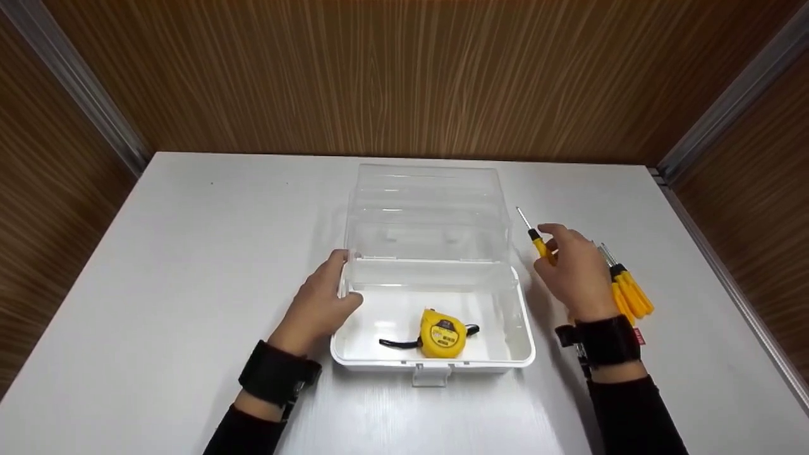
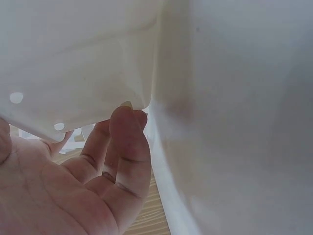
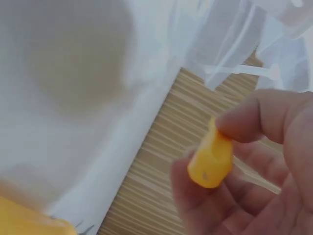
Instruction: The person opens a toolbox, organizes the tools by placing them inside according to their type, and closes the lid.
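Yellow tape measure (image 1: 443, 333) lies inside white toolbox (image 1: 354, 351), close to its front wall. Toolbox sits mid-tabletop (image 1: 158, 265), clear lid (image 1: 427, 215) raised toward far edge. Left hand (image 1: 319, 305) rests against box's left rim, fingers straight, gripping nothing. Right hand (image 1: 572, 272), right of box, pinches yellow screwdriver (image 1: 539, 241) between thumb and fingers, tip pointing toward far edge. More yellow screwdrivers (image 1: 627, 287) lie just beyond right hand, toward tabletop's right edge.

Two bare hands — left hand (image 1: 319, 306), right hand (image 1: 572, 272) — no gloves, no rings visible. Black long sleeves (image 1: 635, 411) down both forearms. Broad black wrist straps (image 1: 278, 374) — one per wrist, a small red tag beside the right one.
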